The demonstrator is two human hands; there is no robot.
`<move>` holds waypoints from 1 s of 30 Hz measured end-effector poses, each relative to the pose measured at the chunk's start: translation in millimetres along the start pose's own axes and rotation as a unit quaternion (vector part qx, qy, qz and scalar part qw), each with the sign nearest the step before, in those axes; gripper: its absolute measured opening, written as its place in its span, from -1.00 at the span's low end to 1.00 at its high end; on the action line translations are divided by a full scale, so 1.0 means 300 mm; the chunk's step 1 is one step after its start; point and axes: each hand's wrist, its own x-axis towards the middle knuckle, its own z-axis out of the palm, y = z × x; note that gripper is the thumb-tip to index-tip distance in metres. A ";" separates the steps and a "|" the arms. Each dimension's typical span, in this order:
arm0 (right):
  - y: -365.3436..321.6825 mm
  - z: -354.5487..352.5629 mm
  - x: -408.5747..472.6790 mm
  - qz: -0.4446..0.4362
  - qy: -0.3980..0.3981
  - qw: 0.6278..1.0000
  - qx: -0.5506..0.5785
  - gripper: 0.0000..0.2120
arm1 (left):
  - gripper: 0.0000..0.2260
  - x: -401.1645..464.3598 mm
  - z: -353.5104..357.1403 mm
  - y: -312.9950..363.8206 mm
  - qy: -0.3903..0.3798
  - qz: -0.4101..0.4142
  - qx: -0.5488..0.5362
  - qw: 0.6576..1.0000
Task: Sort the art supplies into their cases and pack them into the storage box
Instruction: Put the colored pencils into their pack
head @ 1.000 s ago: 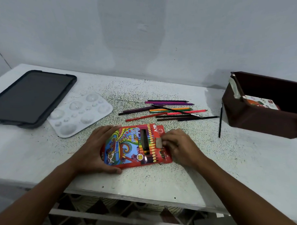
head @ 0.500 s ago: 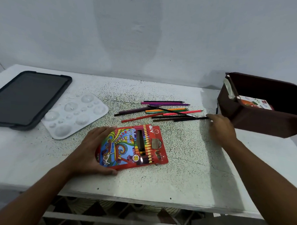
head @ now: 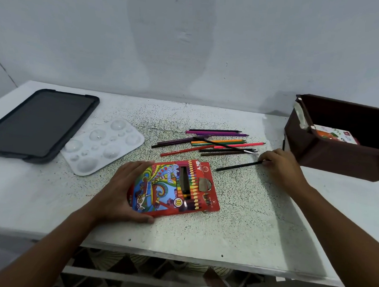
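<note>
The red pencil case (head: 174, 187), printed "Color Pencil" and "18", lies near the tabletop's (head: 234, 227) front edge, gripped at its left end by the left hand (head: 119, 192). The right hand (head: 280, 166), which was reaching toward the brown storage box (head: 327, 153) half a second ago, now pinches a black pencil (head: 237, 166). Loose pencils (head: 208, 142) lie just behind, with a white palette (head: 103, 147) and a tablet (head: 39, 123) toward the left edge.

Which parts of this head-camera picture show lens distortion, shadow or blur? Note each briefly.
Head view: the wide lens bows the table edges and tilts the box; soft light casts a faint shadow beside the right hand and arm; the paint tray shows small glints; the pencil it pinches and the pencil case print under the left hand look slightly soft.
</note>
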 end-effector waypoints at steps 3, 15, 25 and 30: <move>-0.010 -0.022 -0.043 -0.026 0.029 0.999 0.017 -0.82 | 0.06 0.003 0.002 -0.003 0.001 0.002 0.003 1.000; -0.312 0.007 -0.163 -0.140 -0.072 0.980 0.119 -0.76 | 0.06 0.001 0.012 -0.012 0.008 0.000 0.003 1.000; -0.455 0.086 -0.168 -0.170 -0.090 0.968 0.161 -0.78 | 0.07 -0.002 0.013 -0.017 0.011 0.005 0.003 1.000; -0.443 0.056 -0.154 -0.136 -0.115 0.964 0.196 -0.78 | 0.06 -0.001 0.013 -0.015 0.009 0.007 0.004 1.000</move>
